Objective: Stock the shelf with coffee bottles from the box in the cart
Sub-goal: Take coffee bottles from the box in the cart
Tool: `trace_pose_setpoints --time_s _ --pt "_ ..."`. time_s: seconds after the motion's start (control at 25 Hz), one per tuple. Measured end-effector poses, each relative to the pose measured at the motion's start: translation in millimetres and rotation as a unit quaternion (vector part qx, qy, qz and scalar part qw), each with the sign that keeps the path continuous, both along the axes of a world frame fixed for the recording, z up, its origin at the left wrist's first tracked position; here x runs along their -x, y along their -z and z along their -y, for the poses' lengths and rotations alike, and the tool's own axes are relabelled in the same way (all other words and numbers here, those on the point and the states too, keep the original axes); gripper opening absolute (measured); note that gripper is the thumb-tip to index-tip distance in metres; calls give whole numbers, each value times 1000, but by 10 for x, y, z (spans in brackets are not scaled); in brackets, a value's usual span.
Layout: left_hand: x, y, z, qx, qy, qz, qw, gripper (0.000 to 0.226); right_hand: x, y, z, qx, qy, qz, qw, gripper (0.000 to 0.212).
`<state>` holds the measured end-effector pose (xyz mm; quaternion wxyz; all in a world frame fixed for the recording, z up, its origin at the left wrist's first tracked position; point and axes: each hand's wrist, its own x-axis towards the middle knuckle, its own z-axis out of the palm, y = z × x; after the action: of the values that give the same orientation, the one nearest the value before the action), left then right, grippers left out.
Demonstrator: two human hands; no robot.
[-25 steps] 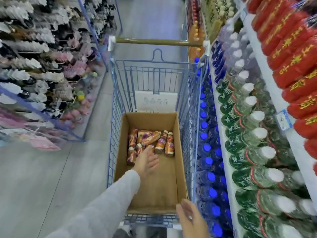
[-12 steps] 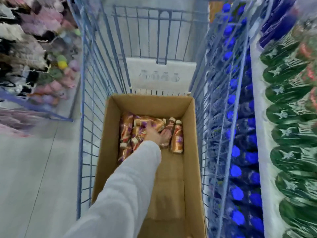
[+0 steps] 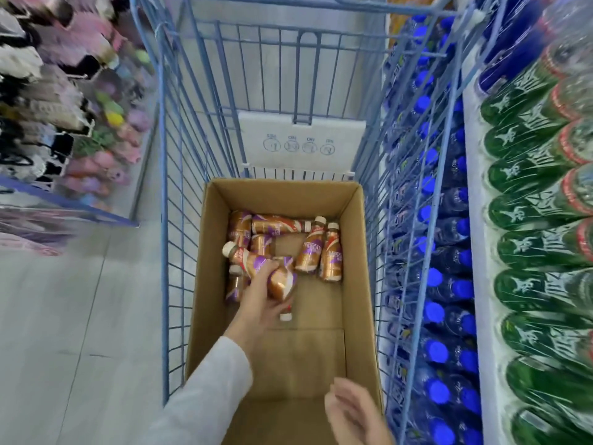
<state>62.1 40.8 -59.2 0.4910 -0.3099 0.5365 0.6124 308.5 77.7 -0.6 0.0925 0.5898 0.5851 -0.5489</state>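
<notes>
Your left hand (image 3: pixel 260 300) is wrapped round one coffee bottle (image 3: pixel 282 281), fingers and thumb curled about its body, its pale cap pointing back toward you. The bottle is inside the cardboard box (image 3: pixel 205 252), just beside the other bottles (image 3: pixel 266 226), which lie jumbled at the far end. Your right hand (image 3: pixel 356 409) hovers over the near end of the box with its fingers loosely spread, gripping nothing (it is blurred). Two bottles at the right of the heap read NESCAFÉ in white on a purple band. Their wraps are glossy copper-brown and their caps cream. The box is plain brown board, open-topped, and stands in the blue wire cart (image 3: pixel 170 220). A white panel (image 3: pixel 301 155) on the cart's far wall carries four round pictograms, their captions too small to trust. The shelf (image 3: pixel 475 220) to your right holds rows of green bottles (image 3: pixel 529 252), with blue-capped bottles (image 3: pixel 449 284) lower down.
</notes>
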Motion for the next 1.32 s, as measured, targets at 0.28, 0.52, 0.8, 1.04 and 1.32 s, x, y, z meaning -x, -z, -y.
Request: trace_pose_setpoints --time_s 0.28,0.52,0.8,1.04,1.32 --pt "-260 -554 1367 146 133 -76 977 75 1398 545 -360 -57 -201 -38 977 33" --pt "-311 -557 1692 147 147 -60 976 74 2229 1522 -730 -124 -399 40 908 61" --pt "-373 -492 1672 151 169 -59 972 77 2293 1914 -584 -199 -495 110 839 63" --pt "-365 -476 1693 159 183 -60 968 75 2148 1848 -345 -213 -491 118 836 64" --pt "-380 -425 1711 149 183 -73 969 81 2033 1916 -747 -305 -791 14 530 79"
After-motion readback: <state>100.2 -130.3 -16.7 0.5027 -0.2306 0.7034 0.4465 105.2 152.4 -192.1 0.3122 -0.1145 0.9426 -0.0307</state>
